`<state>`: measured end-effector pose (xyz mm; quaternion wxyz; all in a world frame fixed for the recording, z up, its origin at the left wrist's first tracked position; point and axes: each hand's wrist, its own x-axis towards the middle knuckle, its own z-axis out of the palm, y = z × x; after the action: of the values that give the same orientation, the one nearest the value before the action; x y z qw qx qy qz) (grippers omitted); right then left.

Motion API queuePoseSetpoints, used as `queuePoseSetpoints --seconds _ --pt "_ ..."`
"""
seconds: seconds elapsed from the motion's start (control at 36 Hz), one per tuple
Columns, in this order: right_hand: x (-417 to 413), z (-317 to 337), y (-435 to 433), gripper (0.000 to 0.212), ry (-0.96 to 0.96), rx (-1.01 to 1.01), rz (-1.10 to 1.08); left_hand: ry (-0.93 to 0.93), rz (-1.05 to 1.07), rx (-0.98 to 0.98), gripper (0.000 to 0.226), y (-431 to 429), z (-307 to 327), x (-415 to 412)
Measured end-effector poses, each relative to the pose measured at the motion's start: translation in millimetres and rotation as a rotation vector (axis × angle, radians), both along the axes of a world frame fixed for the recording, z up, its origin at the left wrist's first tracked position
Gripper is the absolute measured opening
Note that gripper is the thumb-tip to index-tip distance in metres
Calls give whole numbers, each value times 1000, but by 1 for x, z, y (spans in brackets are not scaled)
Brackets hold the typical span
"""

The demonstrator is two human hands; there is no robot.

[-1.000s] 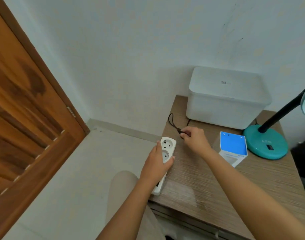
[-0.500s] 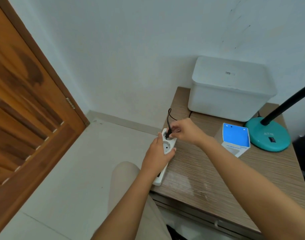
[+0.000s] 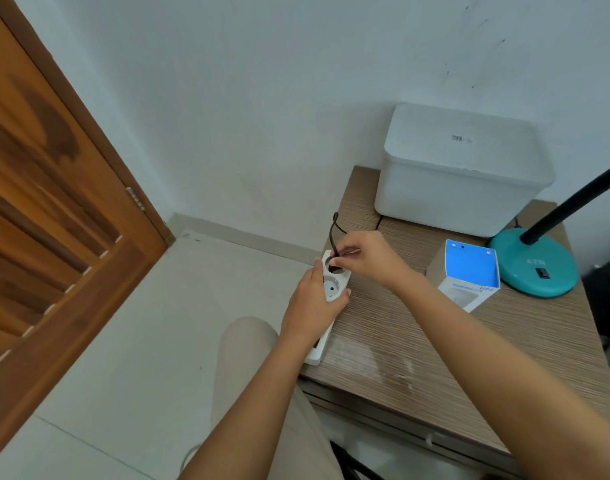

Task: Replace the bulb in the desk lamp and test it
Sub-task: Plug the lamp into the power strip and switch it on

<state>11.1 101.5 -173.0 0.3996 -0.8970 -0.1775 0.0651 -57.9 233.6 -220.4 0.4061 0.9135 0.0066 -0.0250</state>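
Note:
A white power strip [image 3: 332,288] lies along the left edge of the wooden desk [image 3: 435,348]. My left hand [image 3: 312,308] grips the strip around its middle. My right hand [image 3: 367,259] pinches the black plug [image 3: 336,268] of the lamp cord [image 3: 334,233] at the strip's far socket. The teal desk lamp [image 3: 535,268] stands at the right on its round base, with its black neck rising out of view; the lamp head and bulb are out of frame. A white and blue bulb box [image 3: 469,277] stands beside the base.
A white lidded plastic bin [image 3: 459,171] stands at the back of the desk against the wall. A wooden door [image 3: 47,216] is on the left. Pale floor tiles [image 3: 130,341] lie below, and my knee [image 3: 248,344] is next to the desk's front edge.
My right hand carried the black plug from the desktop leftward to the strip's far socket. My left hand stayed on the strip. The camera dipped, so the lamp head left the view.

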Motion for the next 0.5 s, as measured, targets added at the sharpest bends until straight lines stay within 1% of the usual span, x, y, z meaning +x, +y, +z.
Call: queuePoseSetpoints --seconds 0.08,0.25,0.31,0.42,0.44,0.5 --pt "-1 -5 4 15 -30 -31 -11 5 3 -2 80 -1 0 0" --pt "-8 -9 6 5 -63 -37 -50 17 19 19 75 -2 0 0" --pt "-10 -8 9 7 -68 -72 -50 35 15 23 74 -1 2 0" --pt "-15 2 10 15 -14 -141 -63 65 -24 23 75 -1 8 -1" --pt "-16 6 8 15 15 -148 -52 85 -33 19 72 -1 11 -1" --pt "-19 15 3 14 82 -167 -23 113 -56 16 56 2 15 1"
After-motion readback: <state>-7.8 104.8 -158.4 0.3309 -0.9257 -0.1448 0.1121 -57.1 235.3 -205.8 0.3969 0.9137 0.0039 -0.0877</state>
